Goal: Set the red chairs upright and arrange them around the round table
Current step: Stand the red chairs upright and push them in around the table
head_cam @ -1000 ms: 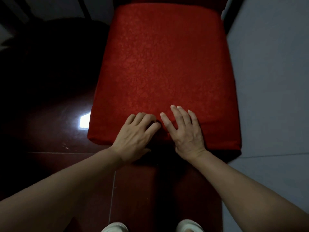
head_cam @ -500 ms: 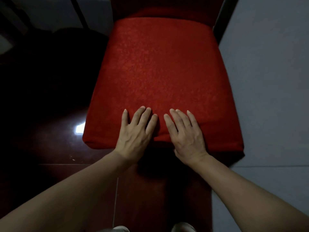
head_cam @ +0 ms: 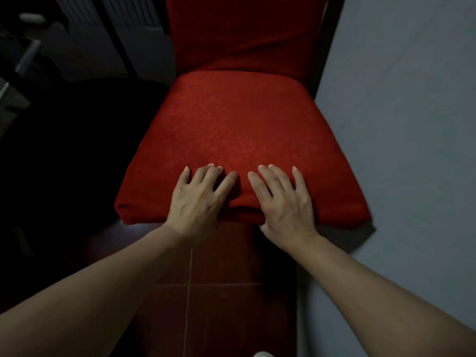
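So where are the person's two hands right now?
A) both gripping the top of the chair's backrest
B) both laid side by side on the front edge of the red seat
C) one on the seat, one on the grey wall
B: the left hand and right hand lie with fingers spread on the front edge of the red chair seat, below its backrest.

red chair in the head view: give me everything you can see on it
The red chair stands upright, seen from above with its front edge nearest the camera. A textured red fabric cover wraps the padded seat and the backrest, which rises at the top of the frame; a dark frame post shows at its right rear. It stands on dark red floor tiles beside a grey surface on the right. Both hands, left and right, rest flat on the seat's front edge, fingers spread.
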Available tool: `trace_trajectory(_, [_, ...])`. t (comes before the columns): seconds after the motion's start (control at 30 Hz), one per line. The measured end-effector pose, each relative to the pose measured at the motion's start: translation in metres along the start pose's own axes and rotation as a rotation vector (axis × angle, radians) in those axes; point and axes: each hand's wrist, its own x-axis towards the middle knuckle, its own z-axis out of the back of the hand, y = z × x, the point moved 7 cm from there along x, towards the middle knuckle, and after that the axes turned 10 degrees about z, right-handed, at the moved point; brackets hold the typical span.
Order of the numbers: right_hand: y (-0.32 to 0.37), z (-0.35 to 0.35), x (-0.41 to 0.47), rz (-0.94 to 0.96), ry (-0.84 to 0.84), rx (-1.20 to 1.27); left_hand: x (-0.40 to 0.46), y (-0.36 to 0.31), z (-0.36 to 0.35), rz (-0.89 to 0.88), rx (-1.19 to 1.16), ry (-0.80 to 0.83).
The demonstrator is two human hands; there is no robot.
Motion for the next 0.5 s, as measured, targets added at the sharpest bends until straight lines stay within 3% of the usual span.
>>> trace_trajectory(0.5, [-0.077, 0.177, 0.124, -0.215, 0.031, -0.108, 0.136, 0.042, 0.196, -0.004, -0.088, -0.015])
